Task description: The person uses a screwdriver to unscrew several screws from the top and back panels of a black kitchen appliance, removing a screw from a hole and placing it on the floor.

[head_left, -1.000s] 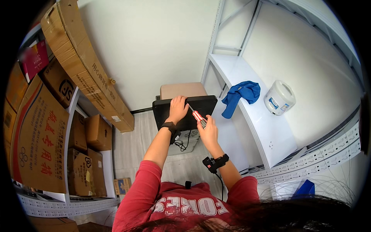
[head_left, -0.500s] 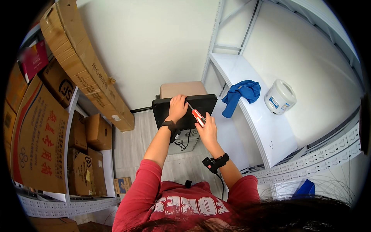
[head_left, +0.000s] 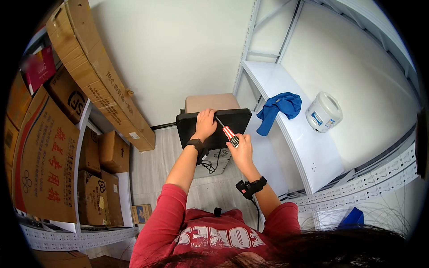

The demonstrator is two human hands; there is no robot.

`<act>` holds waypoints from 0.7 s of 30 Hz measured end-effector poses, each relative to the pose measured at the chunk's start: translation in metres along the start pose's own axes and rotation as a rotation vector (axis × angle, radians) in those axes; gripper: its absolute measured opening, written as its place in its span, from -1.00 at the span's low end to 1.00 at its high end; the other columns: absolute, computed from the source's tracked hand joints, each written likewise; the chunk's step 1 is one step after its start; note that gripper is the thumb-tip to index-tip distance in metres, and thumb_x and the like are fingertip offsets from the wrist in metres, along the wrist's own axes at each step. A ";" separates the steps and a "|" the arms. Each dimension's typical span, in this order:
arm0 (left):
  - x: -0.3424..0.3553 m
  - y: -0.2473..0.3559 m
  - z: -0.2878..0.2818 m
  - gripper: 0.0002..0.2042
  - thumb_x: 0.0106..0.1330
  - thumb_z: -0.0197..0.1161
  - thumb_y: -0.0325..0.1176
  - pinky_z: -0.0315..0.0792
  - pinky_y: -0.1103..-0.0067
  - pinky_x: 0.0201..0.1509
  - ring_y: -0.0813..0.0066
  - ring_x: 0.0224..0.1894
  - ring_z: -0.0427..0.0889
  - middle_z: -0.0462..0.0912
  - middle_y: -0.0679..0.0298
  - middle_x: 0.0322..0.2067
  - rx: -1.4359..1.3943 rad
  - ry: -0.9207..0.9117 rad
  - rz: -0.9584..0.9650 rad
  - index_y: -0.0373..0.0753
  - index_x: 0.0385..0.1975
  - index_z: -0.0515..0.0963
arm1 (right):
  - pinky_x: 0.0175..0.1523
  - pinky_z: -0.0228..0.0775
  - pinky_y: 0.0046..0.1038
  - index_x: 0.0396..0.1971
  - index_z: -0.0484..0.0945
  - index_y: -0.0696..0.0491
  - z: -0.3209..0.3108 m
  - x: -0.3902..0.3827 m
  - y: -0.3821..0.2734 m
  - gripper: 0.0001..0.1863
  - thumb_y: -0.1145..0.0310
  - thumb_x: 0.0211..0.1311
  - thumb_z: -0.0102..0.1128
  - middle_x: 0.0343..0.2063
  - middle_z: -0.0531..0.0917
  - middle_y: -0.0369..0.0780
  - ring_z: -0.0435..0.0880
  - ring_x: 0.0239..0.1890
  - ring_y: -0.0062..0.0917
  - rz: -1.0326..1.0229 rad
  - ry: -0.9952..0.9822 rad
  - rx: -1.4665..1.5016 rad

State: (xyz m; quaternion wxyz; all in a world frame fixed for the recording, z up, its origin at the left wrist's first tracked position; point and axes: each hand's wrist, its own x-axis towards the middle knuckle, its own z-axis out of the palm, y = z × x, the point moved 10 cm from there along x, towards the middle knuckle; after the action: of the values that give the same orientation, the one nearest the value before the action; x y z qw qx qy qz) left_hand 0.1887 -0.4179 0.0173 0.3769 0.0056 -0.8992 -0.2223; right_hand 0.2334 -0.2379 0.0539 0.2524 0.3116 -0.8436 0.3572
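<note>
A black flat panel [head_left: 237,119] with a raised rim stands tilted in front of me. My left hand [head_left: 205,125] is closed over its far edge, with its fingertips near the tip of a screwdriver [head_left: 229,132]. The screwdriver has a red-and-white striped handle with a black, white-dotted end, and its thin metal shaft points away from me to the panel. Closed around the handle's end is my right hand [head_left: 242,151]. What the tip touches is too small to make out. A black cable [head_left: 209,168] hangs below the panel beside a light grey casing [head_left: 218,166].
A pinkish-brown box [head_left: 212,103] stands behind the panel. On the right, a white shelf [head_left: 308,152] bears a blue cloth [head_left: 286,106] and a white tub [head_left: 324,111]. Cardboard boxes [head_left: 114,152] fill the left rack, and a tall carton [head_left: 100,76] leans on the wall.
My right hand has shifted slightly nearer to me and turned, and the screwdriver handle has rotated, showing more of its dotted end. My left hand and the panel stay put.
</note>
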 end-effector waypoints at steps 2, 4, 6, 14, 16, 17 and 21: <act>0.000 0.001 -0.001 -0.59 -0.12 0.11 -0.58 0.21 0.36 0.05 0.17 -0.07 0.38 0.43 0.18 -0.20 -0.001 -0.006 0.019 -0.26 -0.15 0.42 | -0.36 0.39 -0.19 -0.25 0.43 0.21 0.002 0.001 0.004 -0.64 0.22 0.10 0.18 -0.37 0.47 0.00 0.54 -0.39 -0.05 0.053 -0.048 0.015; -0.001 0.001 -0.001 -0.56 -0.16 0.08 -0.63 0.22 0.36 0.04 0.17 -0.07 0.37 0.43 0.18 -0.20 -0.002 -0.009 0.028 -0.26 -0.15 0.42 | -0.29 0.39 -0.23 -0.23 0.44 0.20 0.025 -0.001 0.027 -0.64 0.26 0.07 0.22 -0.32 0.46 -0.01 0.52 -0.33 -0.08 0.270 -0.272 0.018; 0.000 0.001 -0.001 -0.54 -0.18 0.06 -0.68 0.22 0.36 0.04 0.16 -0.07 0.37 0.43 0.19 -0.20 -0.003 -0.007 0.030 -0.26 -0.15 0.42 | -0.25 0.39 -0.24 -0.22 0.44 0.20 0.031 -0.004 0.035 -0.63 0.28 0.04 0.24 -0.29 0.45 -0.01 0.52 -0.30 -0.10 0.337 -0.319 0.011; -0.001 0.001 0.001 -0.54 -0.17 0.05 -0.67 0.21 0.35 0.05 0.14 -0.06 0.37 0.43 0.17 -0.20 -0.016 -0.018 0.033 -0.27 -0.14 0.42 | -0.27 0.39 -0.20 -0.21 0.40 0.16 0.021 -0.011 0.018 -0.59 0.16 0.07 0.19 -0.38 0.54 0.06 0.55 -0.34 -0.08 0.140 -0.175 -0.021; -0.003 -0.001 -0.001 -0.54 -0.18 0.06 -0.66 0.22 0.36 0.04 0.16 -0.07 0.37 0.43 0.18 -0.21 -0.002 -0.014 0.032 -0.27 -0.15 0.42 | -0.26 0.39 -0.19 -0.22 0.40 0.15 0.034 -0.012 0.025 -0.57 0.13 0.06 0.20 -0.38 0.56 0.08 0.56 -0.33 -0.08 0.329 -0.357 0.067; -0.002 0.000 -0.001 -0.54 -0.18 0.06 -0.66 0.22 0.36 0.04 0.16 -0.07 0.37 0.43 0.18 -0.21 0.000 -0.013 0.030 -0.27 -0.15 0.42 | -0.26 0.39 -0.19 -0.22 0.40 0.15 0.039 -0.014 0.028 -0.56 0.11 0.05 0.20 -0.39 0.56 0.09 0.57 -0.33 -0.09 0.424 -0.444 0.108; -0.002 0.005 -0.002 -0.54 -0.20 0.08 -0.64 0.22 0.35 0.05 0.16 -0.07 0.38 0.43 0.17 -0.21 -0.012 -0.001 0.038 -0.27 -0.15 0.42 | -0.24 0.38 -0.19 -0.22 0.38 0.16 0.032 -0.012 0.041 -0.56 0.11 0.06 0.18 -0.39 0.57 0.09 0.57 -0.29 -0.08 0.405 -0.255 0.037</act>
State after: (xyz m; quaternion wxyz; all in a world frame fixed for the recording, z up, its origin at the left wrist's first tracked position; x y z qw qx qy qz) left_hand 0.1923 -0.4144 0.0194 0.3808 -0.0137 -0.8978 -0.2207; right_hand 0.2068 -0.2353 0.0082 0.0614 0.1829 -0.9073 0.3736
